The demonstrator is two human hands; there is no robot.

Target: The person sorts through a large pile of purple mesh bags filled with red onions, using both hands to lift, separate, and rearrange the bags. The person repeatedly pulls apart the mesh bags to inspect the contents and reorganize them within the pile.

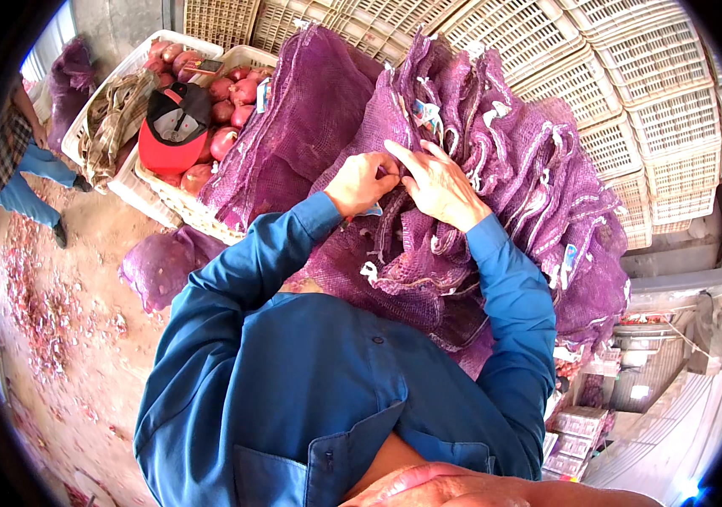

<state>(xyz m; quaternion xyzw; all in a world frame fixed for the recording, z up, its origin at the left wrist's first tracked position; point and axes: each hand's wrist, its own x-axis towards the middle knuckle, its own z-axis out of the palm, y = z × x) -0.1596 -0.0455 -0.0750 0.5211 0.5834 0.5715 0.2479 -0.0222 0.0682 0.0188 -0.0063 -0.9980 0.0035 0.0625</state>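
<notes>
A big pile of purple mesh sacks (412, 253) with white-stitched edges and knotted white ties lies before me. My left hand (364, 182) is curled at the middle of the pile, thumb and forefinger pinching a bit of purple mesh. Close to its right, my right hand (440, 184) rests over the sacks with its fingers spread; whether its thumb touches the same mesh cannot be told. Colourful printed tags hang from some sacks, one (427, 115) just above my right hand. Another flat stack of mesh sacks (310, 114) lies to the upper left.
Crates of red onions (244, 92) stand at upper left, with a red and black cap (174, 130) on them. Stacked plastic crates (672, 95) rise behind the pile. A filled purple sack (161, 266) sits on the floor. Another person (25, 158) is at far left.
</notes>
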